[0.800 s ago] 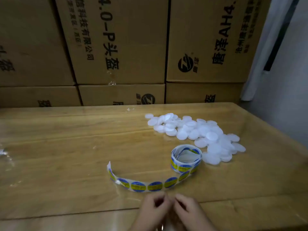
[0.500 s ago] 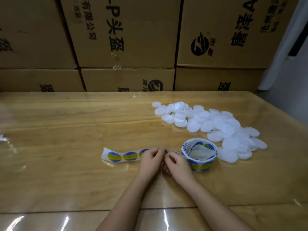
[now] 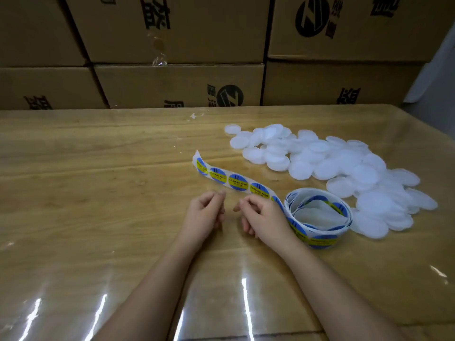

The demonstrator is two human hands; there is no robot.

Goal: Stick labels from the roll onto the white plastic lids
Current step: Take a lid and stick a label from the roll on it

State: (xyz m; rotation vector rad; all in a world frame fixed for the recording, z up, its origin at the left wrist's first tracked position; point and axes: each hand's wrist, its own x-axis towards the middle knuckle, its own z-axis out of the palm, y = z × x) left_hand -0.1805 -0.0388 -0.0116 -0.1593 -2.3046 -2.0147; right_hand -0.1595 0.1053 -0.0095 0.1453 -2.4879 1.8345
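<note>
A loose roll of round blue-and-yellow labels (image 3: 317,217) stands on the wooden table (image 3: 98,193). Its free strip (image 3: 237,182) runs from the roll toward the far left and curls up at its end. A pile of several white plastic lids (image 3: 344,173) lies behind and to the right of the roll. My left hand (image 3: 205,214) rests on the table just in front of the strip, fingers curled, thumb against the index fingertip, nothing visible in it. My right hand (image 3: 264,216) lies beside the roll, fingers curled, its back against the strip, holding nothing visible.
Stacked cardboard boxes (image 3: 172,45) form a wall along the table's far edge. A clear glossy film covers the tabletop. A small scrap (image 3: 195,115) lies near the far edge. The table's right edge (image 3: 430,148) borders a pale wall.
Both hands have let go of the strip and moved apart. The strip now slants away to the far left instead of lying flat to the left.
</note>
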